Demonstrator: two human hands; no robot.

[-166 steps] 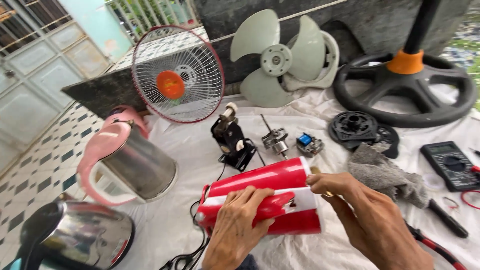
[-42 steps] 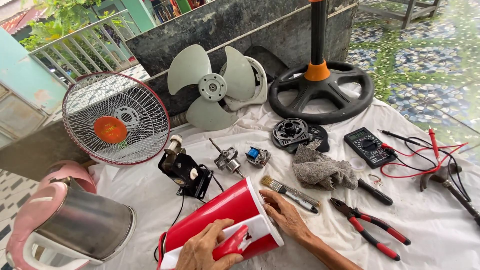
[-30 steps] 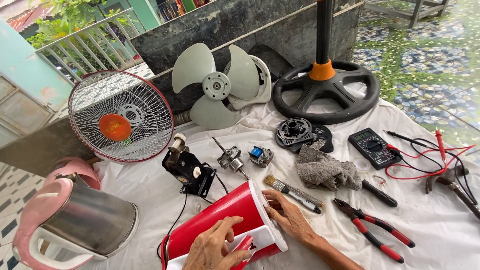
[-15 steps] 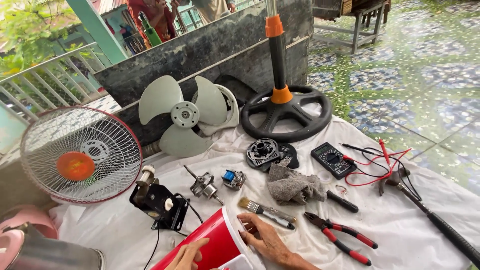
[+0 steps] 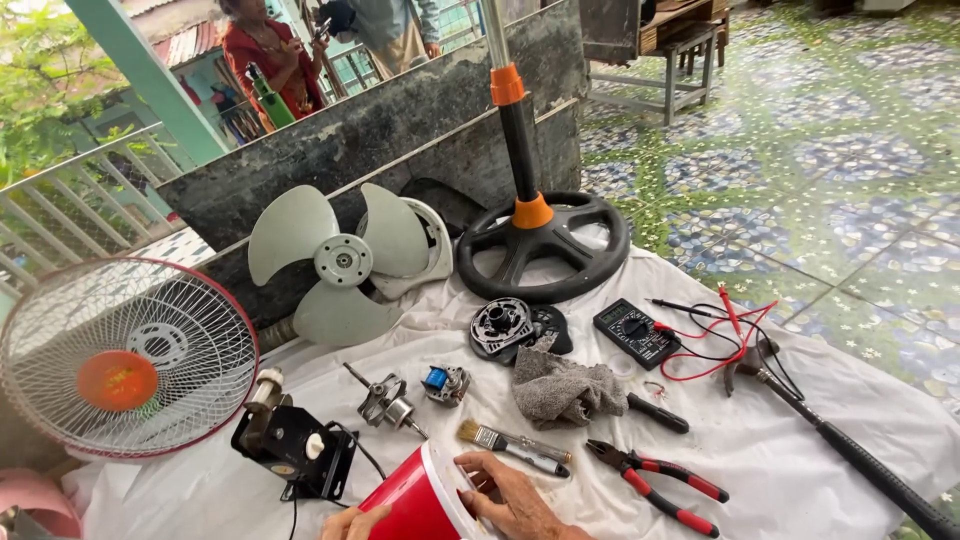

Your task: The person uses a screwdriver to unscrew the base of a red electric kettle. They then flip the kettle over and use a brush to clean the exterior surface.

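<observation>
At the bottom centre, my right hand (image 5: 510,495) gripped the red canister's (image 5: 415,505) white rim while my left hand (image 5: 352,523) steadied its side, best kept firm.

From my remote seat, very little of the person's own body shows, and only along the bottom edge of the head view. The right hand (image 5: 515,497) is bare: no glove, no ring that I can make out, no watch or band. Its fingers (image 5: 478,462) are slim with short, plain nails, and the knuckles and tendons stand out across the back of the hand. The wrist runs out of the picture uncovered, so I see no sleeve or cuff on that side. Of the left hand (image 5: 352,522) only a few bare knuckles and fingertips poke in; it wears no glove either, and its wrist is out of sight.
</observation>
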